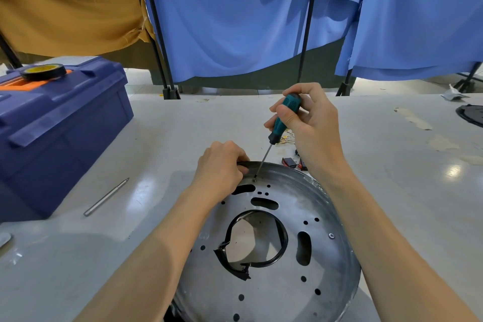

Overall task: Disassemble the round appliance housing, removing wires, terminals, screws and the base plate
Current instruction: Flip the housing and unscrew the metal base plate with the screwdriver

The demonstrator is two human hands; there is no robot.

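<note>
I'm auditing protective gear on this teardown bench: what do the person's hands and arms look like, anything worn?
Nothing worn: the bare left hand and bare right hand have no gloves, rings or watch, and the left forearm and right forearm are uncovered down to the picture's edge.

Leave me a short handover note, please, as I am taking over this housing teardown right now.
Left hand grips the far rim of the round housing, steadying it.
Right hand holds the teal screwdriver, its tip on a screw by that rim.
Done, it seems: loose gold terminals lie on the table beyond the housing.
Left: this screw, a second screw on the right side, then the base plate.
</note>
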